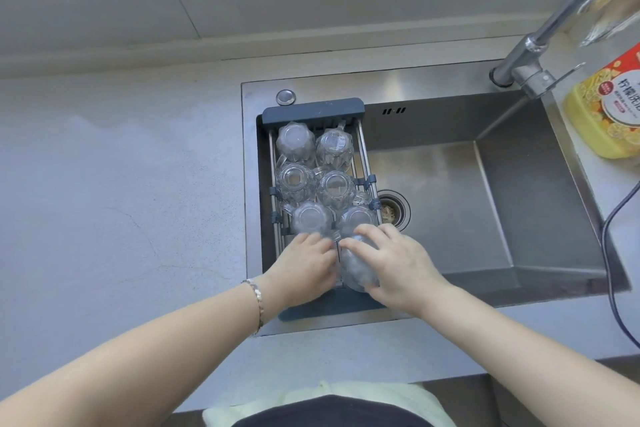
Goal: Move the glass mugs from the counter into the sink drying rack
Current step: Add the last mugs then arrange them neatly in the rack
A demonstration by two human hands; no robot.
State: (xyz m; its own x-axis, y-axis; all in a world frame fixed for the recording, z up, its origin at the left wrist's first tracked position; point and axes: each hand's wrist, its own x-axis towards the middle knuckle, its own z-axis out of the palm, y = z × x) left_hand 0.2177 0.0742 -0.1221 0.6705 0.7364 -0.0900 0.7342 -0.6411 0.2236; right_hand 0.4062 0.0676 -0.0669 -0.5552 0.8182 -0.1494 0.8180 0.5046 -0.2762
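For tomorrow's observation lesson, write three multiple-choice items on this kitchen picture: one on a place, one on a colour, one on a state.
1. Where does the grey-ended wire drying rack sit?
A. across the left side of the steel sink
B. on the pale counter
C. on the back ledge

2. What colour is the dish soap bottle at the right edge?
A. blue
B. yellow
C. black

3. How do the clear glass mugs in the rack stand?
A. upright, full of water
B. lying on their sides
C. upside down, bases up

Answers:
1 A, the rack's ends rest on the stainless steel sink's front and back edges at its left.
2 B, its body is yellow with a red and white label.
3 C, their round bases face the camera; the left hand and right hand are on the nearest mugs.
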